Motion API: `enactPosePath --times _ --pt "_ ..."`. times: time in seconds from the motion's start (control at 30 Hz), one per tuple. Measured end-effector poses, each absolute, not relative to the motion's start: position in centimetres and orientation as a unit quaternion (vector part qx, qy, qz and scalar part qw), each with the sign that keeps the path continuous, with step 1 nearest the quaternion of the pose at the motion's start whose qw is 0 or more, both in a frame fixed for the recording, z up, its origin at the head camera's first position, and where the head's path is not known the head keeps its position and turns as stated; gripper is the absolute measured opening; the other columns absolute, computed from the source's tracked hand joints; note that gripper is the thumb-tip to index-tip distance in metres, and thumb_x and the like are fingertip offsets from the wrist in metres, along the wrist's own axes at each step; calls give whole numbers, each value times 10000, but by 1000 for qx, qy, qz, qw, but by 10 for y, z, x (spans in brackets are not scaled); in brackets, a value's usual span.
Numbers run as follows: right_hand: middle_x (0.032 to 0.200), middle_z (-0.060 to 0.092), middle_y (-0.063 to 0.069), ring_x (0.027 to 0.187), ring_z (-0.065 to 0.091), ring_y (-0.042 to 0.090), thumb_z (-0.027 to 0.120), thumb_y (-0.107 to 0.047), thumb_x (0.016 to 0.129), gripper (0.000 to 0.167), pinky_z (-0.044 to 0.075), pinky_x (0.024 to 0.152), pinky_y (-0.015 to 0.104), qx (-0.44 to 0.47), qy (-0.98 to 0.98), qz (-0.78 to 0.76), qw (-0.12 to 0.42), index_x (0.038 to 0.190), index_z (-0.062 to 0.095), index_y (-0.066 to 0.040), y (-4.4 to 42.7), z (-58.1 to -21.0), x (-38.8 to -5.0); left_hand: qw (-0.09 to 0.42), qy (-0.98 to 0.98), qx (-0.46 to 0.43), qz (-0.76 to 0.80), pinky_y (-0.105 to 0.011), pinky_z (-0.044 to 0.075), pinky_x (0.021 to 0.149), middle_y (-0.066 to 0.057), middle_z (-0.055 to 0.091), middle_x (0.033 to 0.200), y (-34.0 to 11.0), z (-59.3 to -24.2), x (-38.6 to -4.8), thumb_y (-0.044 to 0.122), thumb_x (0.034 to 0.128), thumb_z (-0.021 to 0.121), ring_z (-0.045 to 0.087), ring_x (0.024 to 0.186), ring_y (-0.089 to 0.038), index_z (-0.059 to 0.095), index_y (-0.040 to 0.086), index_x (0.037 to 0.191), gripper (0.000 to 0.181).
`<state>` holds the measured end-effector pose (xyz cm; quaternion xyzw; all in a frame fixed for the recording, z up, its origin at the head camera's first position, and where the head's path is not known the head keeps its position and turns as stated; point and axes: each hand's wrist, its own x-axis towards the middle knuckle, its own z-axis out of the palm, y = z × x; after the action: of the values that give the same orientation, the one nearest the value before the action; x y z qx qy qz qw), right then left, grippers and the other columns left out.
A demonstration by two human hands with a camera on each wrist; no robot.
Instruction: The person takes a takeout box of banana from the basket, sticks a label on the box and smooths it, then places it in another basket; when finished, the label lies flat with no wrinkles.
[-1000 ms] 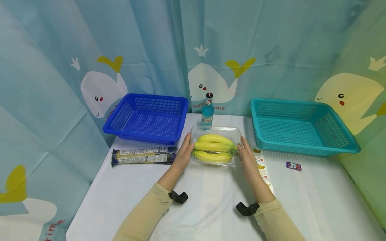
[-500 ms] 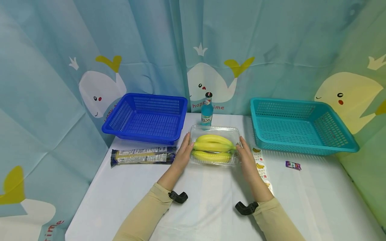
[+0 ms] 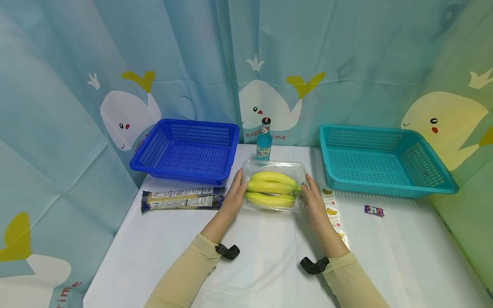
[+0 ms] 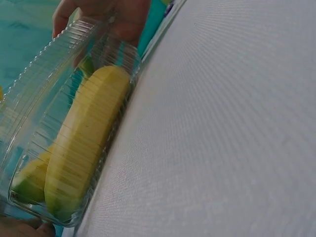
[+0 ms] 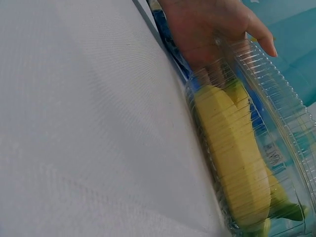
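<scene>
Between my two hands a clear plastic clamshell box (image 3: 290, 167) sits on the white table, its lid down. Yellow bananas (image 3: 272, 187) with greenish ends lie inside it. My left hand (image 3: 233, 198) rests along the box's left side, fingers fairly straight and thumb by the rim. On the opposite side, my right hand (image 3: 316, 202) touches the wall in much the same way. The right wrist view shows the left palm (image 5: 207, 29) against the box's end, its fingertips partly hidden behind the plastic. In the left wrist view the right hand (image 4: 126, 17) appears at the far end.
A blue basket (image 3: 185, 176) stands back left, a teal basket (image 3: 389, 188) back right. Behind the box is a blue bottle (image 3: 264, 143). A long dark packet (image 3: 182, 199) lies left. Right of the box are a banana-printed sticker strip (image 3: 334, 217) and a small purple packet (image 3: 374, 211).
</scene>
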<state>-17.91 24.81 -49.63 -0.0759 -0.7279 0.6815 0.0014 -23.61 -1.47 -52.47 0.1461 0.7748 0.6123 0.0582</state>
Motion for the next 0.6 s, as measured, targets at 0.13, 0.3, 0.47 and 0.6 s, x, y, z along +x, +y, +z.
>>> enactPosePath --times 0.13,0.3,0.47,0.6 --pt "1676 35 -87 1551 7 215 363 -397 1066 610 86 1245 522 -81 -744 663 -4 1605 95 -295 250 -495 -180 52 780 145 606 -546 38 1240 -106 41 1679 -14 -524 -236 327 1080 307 7 1553 -254 85 177 1608 592" --pt "1682 47 -15 1548 59 301 333 -455 1062 611 126 1229 569 -91 -795 600 -16 1602 82 -319 254 -490 -179 29 800 139 583 -586 74 1226 -64 26 1682 -15 -518 -235 372 1072 323 28 1551 -276 118 178 1607 605" --pt "1674 116 76 1521 180 359 328 -468 1060 611 199 1203 591 -82 -836 542 1 1604 149 -255 262 -479 -177 1 835 165 524 -635 178 1186 46 0 1681 -12 -505 -227 445 1051 381 95 1541 -307 180 202 1600 633" --pt "1664 164 89 1501 229 384 343 -473 1060 607 234 1173 627 -53 -859 509 16 1589 235 -195 272 -469 -173 -35 854 225 468 -592 259 1177 27 87 1681 -8 -491 -218 397 1041 425 184 1527 -290 323 162 1559 577"
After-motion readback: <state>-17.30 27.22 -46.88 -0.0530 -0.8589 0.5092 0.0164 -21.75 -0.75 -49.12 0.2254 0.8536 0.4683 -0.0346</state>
